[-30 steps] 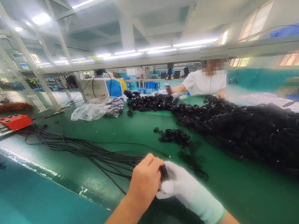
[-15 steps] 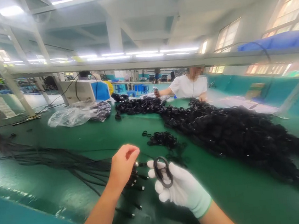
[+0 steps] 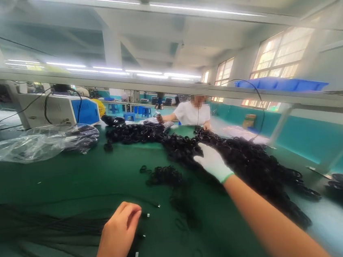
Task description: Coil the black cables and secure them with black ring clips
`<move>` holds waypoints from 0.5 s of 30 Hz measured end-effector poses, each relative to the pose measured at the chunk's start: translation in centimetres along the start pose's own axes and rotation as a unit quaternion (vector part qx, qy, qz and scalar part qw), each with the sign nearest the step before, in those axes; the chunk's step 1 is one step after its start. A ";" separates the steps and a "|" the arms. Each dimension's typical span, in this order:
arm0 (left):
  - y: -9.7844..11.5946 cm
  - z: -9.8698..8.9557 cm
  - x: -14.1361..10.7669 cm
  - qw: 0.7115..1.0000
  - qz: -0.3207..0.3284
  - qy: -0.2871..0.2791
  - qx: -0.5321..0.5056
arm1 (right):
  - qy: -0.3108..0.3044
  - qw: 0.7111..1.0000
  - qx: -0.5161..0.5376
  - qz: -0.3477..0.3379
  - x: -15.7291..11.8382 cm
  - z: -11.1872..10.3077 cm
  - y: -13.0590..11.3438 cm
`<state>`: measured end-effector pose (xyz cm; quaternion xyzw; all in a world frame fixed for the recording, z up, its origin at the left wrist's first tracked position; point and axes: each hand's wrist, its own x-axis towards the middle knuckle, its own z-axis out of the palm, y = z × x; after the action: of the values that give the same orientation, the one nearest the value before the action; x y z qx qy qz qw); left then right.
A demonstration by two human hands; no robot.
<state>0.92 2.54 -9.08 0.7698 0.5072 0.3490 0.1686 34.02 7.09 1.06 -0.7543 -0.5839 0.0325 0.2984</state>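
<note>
My left hand (image 3: pixel 118 232) is bare, its thumb and fingers pinched together above the black cables (image 3: pixel 61 222). A light-tipped connector (image 3: pixel 148 215) shows just beyond the fingertips; what is between them is too small to tell. In a white glove, my right hand (image 3: pixel 213 163) reaches out over the near edge of a large heap of black coiled cables (image 3: pixel 251 157), its thumb and fingers apart. A smaller pile of thin black rings (image 3: pixel 167 176) lies on the green tabletop (image 3: pixel 81 177) between the hands.
Clear plastic bags (image 3: pixel 35 145) and a white-and-blue machine (image 3: pixel 85 111) stand at the back left. A person in white (image 3: pixel 192 113) is across the table. A metal shelf rail (image 3: pixel 142 82) crosses overhead, bearing a blue tray (image 3: pixel 280 85) at right. More black items lie at far right.
My right hand has moved away from my left, out to the large heap, and the black ring it held no longer shows in it. The view has turned right; my left hand stays pinched.
</note>
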 end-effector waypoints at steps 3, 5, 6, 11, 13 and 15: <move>0.0 0.2 -0.1 1.000 0.004 -0.011 0.008 | -0.025 0.995 -0.093 -0.018 2.5 2.6 -1.1; -0.1 0.4 -0.2 1.000 0.012 -0.016 0.021 | -0.036 0.988 -0.148 -0.020 4.0 4.2 -1.9; -0.1 0.5 -0.3 0.999 0.019 -0.016 0.030 | -0.041 0.984 -0.172 -0.020 4.8 4.9 -2.1; -1.0 1.6 -0.6 0.993 0.082 -0.016 0.079 | -0.064 0.967 -0.248 -0.003 8.6 7.2 -2.3; -1.5 2.0 -0.6 0.989 0.111 -0.017 0.094 | -0.076 0.964 -0.255 0.006 9.9 7.8 -2.1; -1.9 2.2 -0.6 0.986 0.129 -0.019 0.101 | -0.086 0.966 -0.244 0.012 11.0 7.8 -1.6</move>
<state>1.08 3.00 -12.00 0.8484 0.4329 0.3001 0.0527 33.01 20.48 -1.23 -0.8055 -0.5886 -0.0429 0.0537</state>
